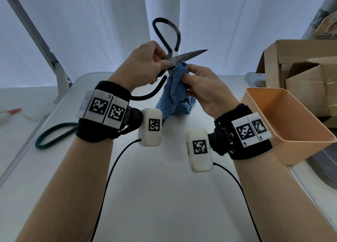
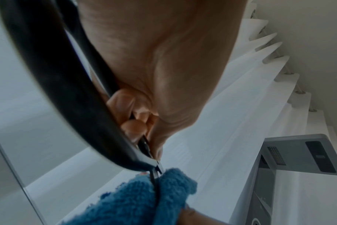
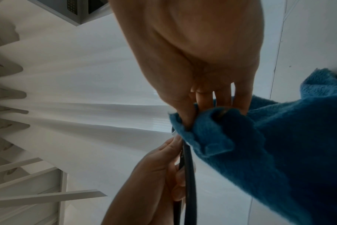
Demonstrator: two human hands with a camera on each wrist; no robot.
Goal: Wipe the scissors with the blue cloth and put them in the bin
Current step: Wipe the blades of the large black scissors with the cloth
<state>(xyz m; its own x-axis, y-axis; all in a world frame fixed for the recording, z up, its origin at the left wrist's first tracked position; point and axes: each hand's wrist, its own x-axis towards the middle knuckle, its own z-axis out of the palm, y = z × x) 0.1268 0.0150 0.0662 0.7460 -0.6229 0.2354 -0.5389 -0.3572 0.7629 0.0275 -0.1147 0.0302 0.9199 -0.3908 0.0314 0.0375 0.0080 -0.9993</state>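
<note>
Black-handled scissors (image 1: 184, 56) are held up over the table with blades spread apart; the upper blade points right. My left hand (image 1: 145, 62) pinches them at the pivot, thumb on the screw. The blue cloth (image 1: 176, 88) hangs from my right hand (image 1: 197, 81), which pinches it around the lower blade just below the pivot. In the left wrist view the black handle loop (image 2: 54, 85) curves past my palm, and the cloth (image 2: 144, 196) wraps the blade. In the right wrist view my fingers grip the cloth (image 3: 250, 152) beside the scissors handle (image 3: 188, 182). The orange bin (image 1: 284, 125) stands at the right.
A white table (image 1: 155, 187) lies below the hands. A green cord loop (image 1: 52, 135) lies at the left. Cardboard boxes (image 1: 300, 73) stand behind the bin. White curtains hang at the back, and a grey metal post (image 1: 43, 46) slants at the left.
</note>
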